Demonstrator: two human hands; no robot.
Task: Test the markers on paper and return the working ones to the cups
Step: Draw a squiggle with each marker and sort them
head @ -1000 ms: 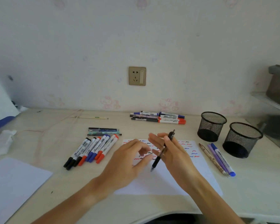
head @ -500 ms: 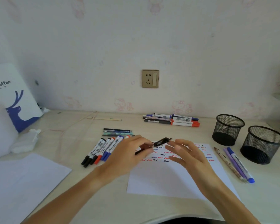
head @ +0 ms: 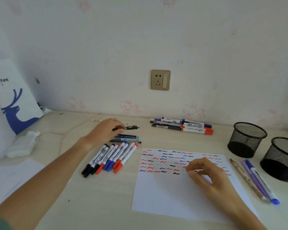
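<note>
Your left hand [head: 105,131] pinches a black pen [head: 129,128] near the desk's [head: 100,193] far edge: light, stiff, slippery; grip mid-barrel. Your right hand [head: 206,175], loosely curled, holds nothing over the paper [head: 165,196].

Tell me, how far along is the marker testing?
Many look tested: the paper carries rows of red, blue and black squiggles. In hand: the left hand grips a black pen near a small pile; the right hand rests on the paper. Left: both mesh cups look empty, so nothing is returned yet.
</note>
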